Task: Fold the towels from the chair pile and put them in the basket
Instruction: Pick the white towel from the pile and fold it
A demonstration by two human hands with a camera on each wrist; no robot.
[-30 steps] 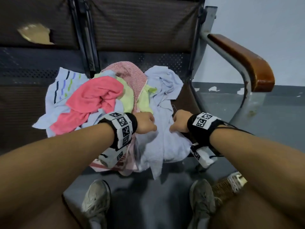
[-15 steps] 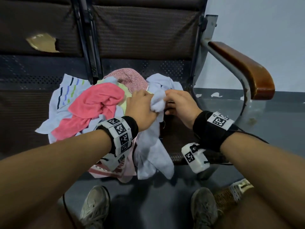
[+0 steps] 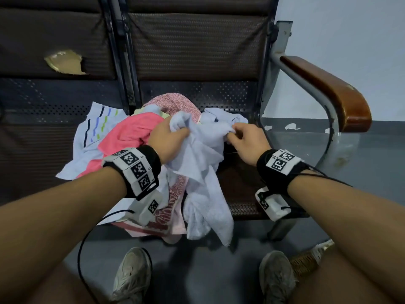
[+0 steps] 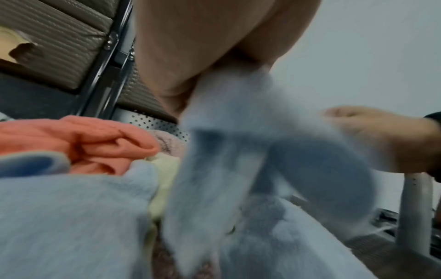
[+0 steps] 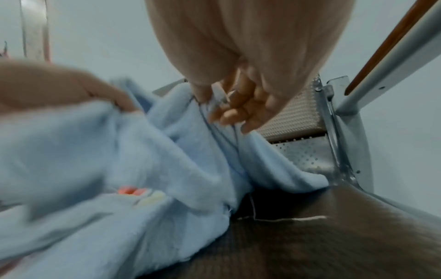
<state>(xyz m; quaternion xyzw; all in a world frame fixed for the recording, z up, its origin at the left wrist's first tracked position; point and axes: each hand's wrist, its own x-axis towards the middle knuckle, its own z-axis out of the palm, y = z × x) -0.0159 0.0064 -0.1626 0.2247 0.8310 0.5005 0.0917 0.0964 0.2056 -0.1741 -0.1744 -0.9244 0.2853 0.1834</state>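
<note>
A pale blue towel (image 3: 203,163) hangs crumpled over the front edge of the chair seat (image 3: 243,185). My left hand (image 3: 168,139) grips a bunch of it near its top. My right hand (image 3: 243,139) pinches its upper edge a little to the right. In the left wrist view the blue towel (image 4: 238,160) hangs blurred from my left hand (image 4: 198,62). In the right wrist view my right hand's fingers (image 5: 238,105) curl round a fold of the blue towel (image 5: 155,160). The pile beside it holds a pink towel (image 3: 125,137), a white striped one (image 3: 96,128) and a speckled pink one (image 3: 175,104). No basket shows.
A wooden armrest (image 3: 328,91) on a metal frame curves down at the right of the seat. The chair's dark backrest (image 3: 197,44) stands behind the pile. My two shoes (image 3: 131,275) stand on the grey floor below. A woven object (image 3: 306,260) lies by my right shoe.
Both hands rose from the towel's lower part at the seat's front to its top, gathering it up. They have now drawn a little apart, spreading the upper edge between them.
</note>
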